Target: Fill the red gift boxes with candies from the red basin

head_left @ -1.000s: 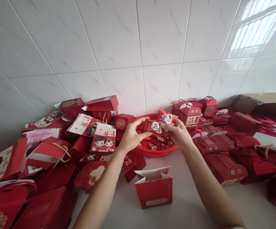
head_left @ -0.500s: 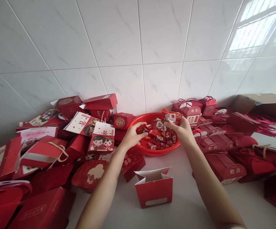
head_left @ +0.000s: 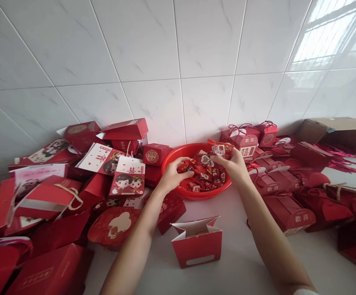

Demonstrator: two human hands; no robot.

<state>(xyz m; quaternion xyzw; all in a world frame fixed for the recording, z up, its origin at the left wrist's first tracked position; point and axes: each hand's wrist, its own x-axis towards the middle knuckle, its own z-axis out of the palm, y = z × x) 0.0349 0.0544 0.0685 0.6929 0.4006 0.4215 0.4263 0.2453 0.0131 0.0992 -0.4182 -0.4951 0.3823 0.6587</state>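
A red plastic basin (head_left: 202, 196) holds many small wrapped sweets (head_left: 204, 176). Over its left side is my left hand (head_left: 175, 175), thumb and fingers apart, with a red wrapped piece (head_left: 185, 166) near the fingertips. At the basin's right rim my right hand (head_left: 232, 164) grips several packets, among them a red and white one (head_left: 220, 149) and a dark red one with white lettering (head_left: 208, 161). In front of the basin an open-topped red box (head_left: 197, 247) stands upright with its pale inside showing.
Many red boxes are piled at the left, one with two cartoon figures (head_left: 128, 180). Rows of closed red boxes (head_left: 288, 215) stand at the right. A brown carton (head_left: 334, 129) lies behind them against the tiled wall (head_left: 153, 45).
My left hand has moved slightly, and a red wrapped piece now shows by its fingertips. My right hand still grips the packets. The view has shifted a little.
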